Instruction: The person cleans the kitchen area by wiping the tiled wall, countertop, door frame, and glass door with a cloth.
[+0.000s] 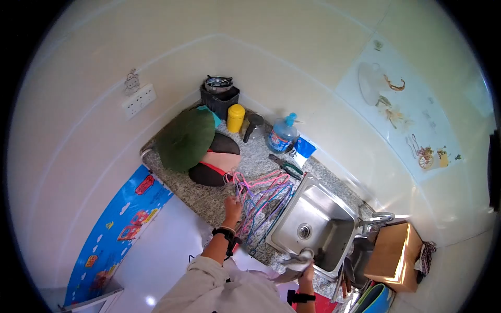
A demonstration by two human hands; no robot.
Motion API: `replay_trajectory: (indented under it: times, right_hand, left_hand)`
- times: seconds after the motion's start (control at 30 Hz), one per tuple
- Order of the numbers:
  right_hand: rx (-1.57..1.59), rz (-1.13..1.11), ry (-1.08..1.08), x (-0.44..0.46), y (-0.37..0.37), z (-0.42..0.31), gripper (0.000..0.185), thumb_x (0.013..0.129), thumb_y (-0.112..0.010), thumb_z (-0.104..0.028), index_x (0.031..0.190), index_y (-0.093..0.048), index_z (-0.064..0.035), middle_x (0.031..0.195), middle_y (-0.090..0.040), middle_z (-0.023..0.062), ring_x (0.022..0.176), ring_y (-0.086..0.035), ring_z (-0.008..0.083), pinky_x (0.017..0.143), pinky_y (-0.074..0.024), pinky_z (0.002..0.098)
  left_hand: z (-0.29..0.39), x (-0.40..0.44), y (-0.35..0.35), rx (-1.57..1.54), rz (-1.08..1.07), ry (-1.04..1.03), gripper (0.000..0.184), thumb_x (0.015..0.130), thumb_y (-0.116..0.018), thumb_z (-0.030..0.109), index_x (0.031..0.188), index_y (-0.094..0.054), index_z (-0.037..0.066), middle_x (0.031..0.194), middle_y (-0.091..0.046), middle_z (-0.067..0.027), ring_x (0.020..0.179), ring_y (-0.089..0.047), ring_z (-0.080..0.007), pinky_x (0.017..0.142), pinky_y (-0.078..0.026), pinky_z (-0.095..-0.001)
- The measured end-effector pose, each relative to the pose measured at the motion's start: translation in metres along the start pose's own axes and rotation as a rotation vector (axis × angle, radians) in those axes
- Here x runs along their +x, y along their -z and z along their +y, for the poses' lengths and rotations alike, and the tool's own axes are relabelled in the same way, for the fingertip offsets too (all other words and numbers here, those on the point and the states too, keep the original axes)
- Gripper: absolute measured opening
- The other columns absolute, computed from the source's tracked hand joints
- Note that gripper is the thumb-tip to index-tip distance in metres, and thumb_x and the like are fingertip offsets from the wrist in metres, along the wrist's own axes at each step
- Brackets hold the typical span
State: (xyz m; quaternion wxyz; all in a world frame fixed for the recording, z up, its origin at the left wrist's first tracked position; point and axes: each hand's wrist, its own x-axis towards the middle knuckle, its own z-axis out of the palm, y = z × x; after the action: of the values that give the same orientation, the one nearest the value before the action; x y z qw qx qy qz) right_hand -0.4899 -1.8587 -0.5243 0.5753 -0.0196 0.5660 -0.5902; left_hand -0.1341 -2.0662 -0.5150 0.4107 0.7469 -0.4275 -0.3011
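My left hand (233,208) is at the left edge of a pile of coloured clothes hangers (266,201), its fingers curled in. Whether a hanger is between those fingers is too small to tell. The pink, purple and blue hangers lie tangled on the granite counter, left of the sink. At the sink's near edge, my right hand (308,271) is closed on a pale grey cloth (297,263), bunched up and partly hidden by the fingers. The steel sink (326,208) has a drain in its floor.
Left of the hangers lie a dark green round cover (185,138) and a black-and-pink item (219,159). Behind stand a yellow canister (236,119), a blue-liquid bottle (282,134) and green-handled pliers (286,167). A faucet (378,219) and cardboard box (394,255) are right.
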Motion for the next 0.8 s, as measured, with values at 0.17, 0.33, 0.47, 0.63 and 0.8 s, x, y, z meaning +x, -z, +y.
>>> replay_trajectory:
  times: [0.17, 0.33, 0.47, 0.63, 0.8]
  right_hand:
    - [-0.704, -0.357, 0.024, -0.039, -0.103, 0.014, 0.031, 0.088, -0.050, -0.024, 0.108, -0.052, -0.0006, 0.097, -0.057, 0.0079, 0.087, -0.054, 0.0154, 0.075, -0.0441, 0.0289]
    - [-0.878, -0.782, 0.216, -0.108, -0.213, -0.005, 0.031, 0.083, -0.057, -0.010, 0.112, -0.047, -0.0023, 0.095, -0.055, 0.0045, 0.086, -0.051, 0.0100, 0.073, -0.0429, 0.0233]
    - [-0.786, -1.053, 0.239, -0.162, -0.273, -0.004, 0.035, 0.081, -0.060, -0.008, 0.113, -0.047, -0.0029, 0.098, -0.054, 0.0038, 0.088, -0.051, 0.0111, 0.075, -0.0423, 0.0244]
    - [-0.840, -1.316, 0.179, -0.203, -0.304, 0.036, 0.034, 0.080, -0.055, 0.000, 0.114, -0.047, -0.0038, 0.099, -0.052, 0.0027, 0.089, -0.049, 0.0114, 0.078, -0.0411, 0.0247]
    - [-0.992, -1.515, 0.273, -0.265, -0.318, 0.106, 0.037, 0.074, -0.047, 0.005, 0.111, -0.049, -0.0024, 0.099, -0.052, 0.0050, 0.090, -0.051, 0.0135, 0.079, -0.0418, 0.0256]
  left_hand:
    - [0.046, -0.051, 0.079, -0.223, -0.518, 0.150, 0.027, 0.081, -0.057, 0.016, 0.100, -0.050, -0.002, 0.090, -0.054, -0.0157, 0.082, -0.054, -0.0260, 0.075, -0.043, -0.0365]
    - [0.068, -0.109, 0.162, -0.180, -0.840, -0.291, 0.041, 0.085, -0.057, 0.025, 0.115, -0.044, 0.001, 0.103, -0.056, -0.0142, 0.094, -0.054, -0.0205, 0.082, -0.043, -0.0328]
    - [0.089, -0.142, 0.227, -0.328, -0.940, -0.215, 0.054, 0.085, -0.056, 0.030, 0.126, -0.033, 0.002, 0.110, -0.053, -0.0134, 0.100, -0.051, -0.0190, 0.084, -0.043, -0.0331]
    - [0.052, -0.186, 0.291, -0.198, -0.529, -0.246, 0.037, 0.084, -0.054, 0.015, 0.116, -0.041, 0.000, 0.098, -0.058, -0.0174, 0.087, -0.057, -0.0252, 0.076, -0.045, -0.0331]
    - [0.002, -0.265, 0.377, -0.031, -0.243, -0.143, 0.028, 0.085, -0.051, 0.014, 0.110, -0.043, 0.002, 0.088, -0.057, -0.0149, 0.079, -0.056, -0.0287, 0.070, -0.044, -0.0342]
